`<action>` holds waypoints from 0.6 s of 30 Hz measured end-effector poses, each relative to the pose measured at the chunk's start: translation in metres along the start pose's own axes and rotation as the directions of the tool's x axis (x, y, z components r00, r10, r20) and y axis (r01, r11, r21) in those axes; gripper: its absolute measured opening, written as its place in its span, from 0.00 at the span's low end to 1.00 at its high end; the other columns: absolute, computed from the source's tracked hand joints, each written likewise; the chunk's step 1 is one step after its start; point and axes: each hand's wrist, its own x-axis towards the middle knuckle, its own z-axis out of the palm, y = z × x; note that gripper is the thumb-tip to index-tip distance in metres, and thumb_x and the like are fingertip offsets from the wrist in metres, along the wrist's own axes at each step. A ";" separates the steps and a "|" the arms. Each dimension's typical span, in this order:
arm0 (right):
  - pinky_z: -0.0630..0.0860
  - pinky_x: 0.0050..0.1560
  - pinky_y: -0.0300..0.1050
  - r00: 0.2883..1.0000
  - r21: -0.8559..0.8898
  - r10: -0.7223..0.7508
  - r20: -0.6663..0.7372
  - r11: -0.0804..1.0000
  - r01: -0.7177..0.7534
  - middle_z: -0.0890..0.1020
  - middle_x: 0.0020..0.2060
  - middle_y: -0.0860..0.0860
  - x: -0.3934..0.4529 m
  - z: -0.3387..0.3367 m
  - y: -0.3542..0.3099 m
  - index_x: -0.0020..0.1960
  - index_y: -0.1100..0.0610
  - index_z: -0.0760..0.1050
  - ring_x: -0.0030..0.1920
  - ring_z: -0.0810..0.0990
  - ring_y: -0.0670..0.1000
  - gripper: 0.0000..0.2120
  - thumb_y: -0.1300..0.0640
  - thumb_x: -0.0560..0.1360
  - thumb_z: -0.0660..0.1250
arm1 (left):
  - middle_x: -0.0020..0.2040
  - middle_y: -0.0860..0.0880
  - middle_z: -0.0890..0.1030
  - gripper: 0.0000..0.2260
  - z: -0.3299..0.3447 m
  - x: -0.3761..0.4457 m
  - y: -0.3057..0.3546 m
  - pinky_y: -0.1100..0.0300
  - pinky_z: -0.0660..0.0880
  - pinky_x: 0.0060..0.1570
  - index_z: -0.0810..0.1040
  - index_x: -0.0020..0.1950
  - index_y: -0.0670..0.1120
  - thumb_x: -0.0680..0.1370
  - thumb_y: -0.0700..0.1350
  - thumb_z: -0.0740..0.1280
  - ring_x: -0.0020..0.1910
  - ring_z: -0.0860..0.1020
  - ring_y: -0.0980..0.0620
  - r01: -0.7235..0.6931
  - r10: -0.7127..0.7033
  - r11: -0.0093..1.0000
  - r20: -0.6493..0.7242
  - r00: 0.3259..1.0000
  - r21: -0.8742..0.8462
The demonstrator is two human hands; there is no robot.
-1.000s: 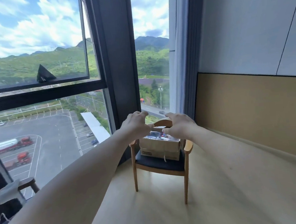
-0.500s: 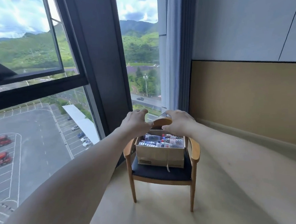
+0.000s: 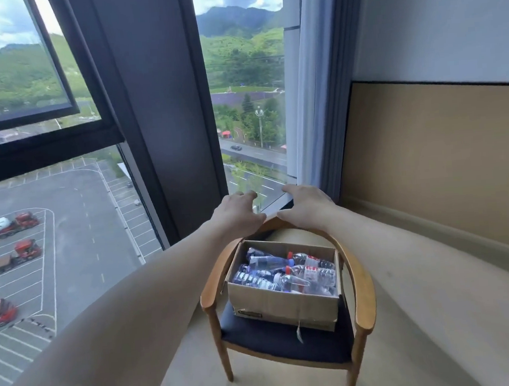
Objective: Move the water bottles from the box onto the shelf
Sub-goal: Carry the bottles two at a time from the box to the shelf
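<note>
step: reach for a first bottle | left hand (image 3: 239, 215) and right hand (image 3: 307, 208) rest palm-down on the chair (image 3: 363, 287) back rail, fingers loosely spread, holding nothing | water bottles (image 3: 283, 273) lie jumbled in the box (image 3: 285, 306) on the chair seat | shelf not in view | tip: take a top bottle by its middle.

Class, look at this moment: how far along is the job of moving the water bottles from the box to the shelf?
Done: nothing visible; the water bottles all lie in the open cardboard box on the chair. In hand: the left hand and right hand rest on the chair's curved backrest, holding no bottle. Left: every bottle must be lifted out; no shelf is in view.
</note>
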 end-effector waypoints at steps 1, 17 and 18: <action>0.72 0.68 0.58 1.000 0.007 0.007 0.014 1.000 -0.007 0.72 0.73 0.55 0.017 0.003 0.007 0.77 0.47 0.64 0.71 0.71 0.60 0.32 0.41 0.76 0.67 | 0.73 0.44 0.73 0.28 0.006 0.017 0.000 0.45 0.70 0.69 0.67 0.78 0.50 0.80 0.56 0.67 0.74 0.69 0.42 0.005 -0.005 1.000 0.006 1.000 -0.005; 0.76 0.63 0.58 0.948 0.073 0.159 0.274 0.980 -0.185 0.77 0.67 0.56 0.155 0.123 0.082 0.71 0.53 0.72 0.65 0.76 0.60 0.26 0.46 0.75 0.69 | 0.62 0.48 0.78 0.23 0.136 0.158 -0.056 0.54 0.74 0.51 0.74 0.71 0.51 0.77 0.55 0.67 0.55 0.75 0.47 0.010 -0.001 0.999 0.268 0.964 -0.034; 0.76 0.64 0.58 0.942 0.078 0.170 0.291 0.977 -0.200 0.77 0.67 0.55 0.160 0.135 0.084 0.71 0.52 0.72 0.65 0.76 0.60 0.26 0.46 0.75 0.70 | 0.63 0.47 0.78 0.23 0.145 0.164 -0.064 0.53 0.76 0.52 0.74 0.72 0.50 0.78 0.54 0.67 0.58 0.76 0.46 0.011 -0.001 0.999 0.291 0.957 -0.032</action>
